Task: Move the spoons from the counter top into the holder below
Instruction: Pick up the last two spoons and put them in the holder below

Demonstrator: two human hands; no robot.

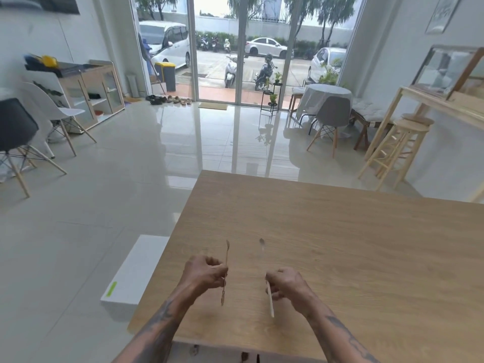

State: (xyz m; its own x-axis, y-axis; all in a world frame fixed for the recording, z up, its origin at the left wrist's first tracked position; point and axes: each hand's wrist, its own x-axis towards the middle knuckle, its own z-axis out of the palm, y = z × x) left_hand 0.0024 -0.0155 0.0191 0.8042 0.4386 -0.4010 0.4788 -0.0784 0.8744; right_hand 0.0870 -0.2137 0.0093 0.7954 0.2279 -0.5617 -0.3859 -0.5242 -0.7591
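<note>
Above the near part of the wooden counter top (340, 231), both forearms reach forward, wrists slightly bent. The left hand (204, 273) is closed around a wooden spoon (225, 260), held nearly upright. The right hand (286, 282) pinches a pale spoon (269, 301), partly blurred.

Two slim spoons stood raised above the near part of the wooden table (340, 231), bowls pointing away. The left spoon (225, 260) looked brownish and thin; the right spoon (269, 299), to its right, was pale-handled and motion-blurred.
</note>
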